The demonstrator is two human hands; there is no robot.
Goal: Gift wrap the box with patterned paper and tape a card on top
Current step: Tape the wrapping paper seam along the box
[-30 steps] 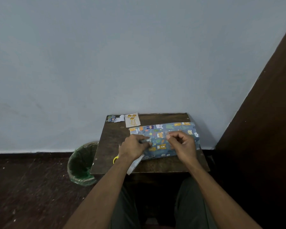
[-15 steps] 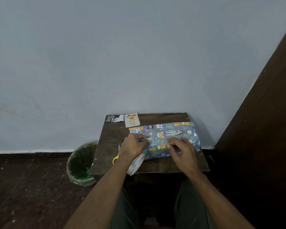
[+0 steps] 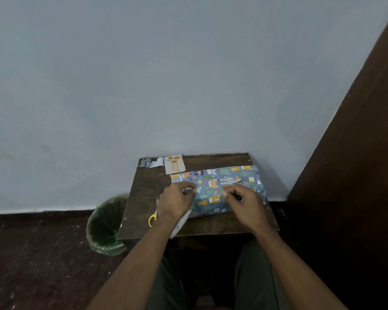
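Box (image 3: 220, 189): wrapped in animal-print paper, lying flat on the table's (image 3: 143, 198) right half.
Left hand (image 3: 177, 201): on the box's left end, fingers curled (whether they pinch anything cannot be told).
Right hand (image 3: 244, 201): on the box's near right part, fingers curled, pinch unclear.
Card (image 3: 174, 164): just beyond the box's far left corner.
Scissors (image 3: 153, 217): left of the box, mostly under the left wrist.

The left hand (image 3: 176, 201) is covering most of the scissors (image 3: 153, 217); only a yellow handle is showing at 8 o'clock. The card's (image 3: 174, 167) lettering is blurring.
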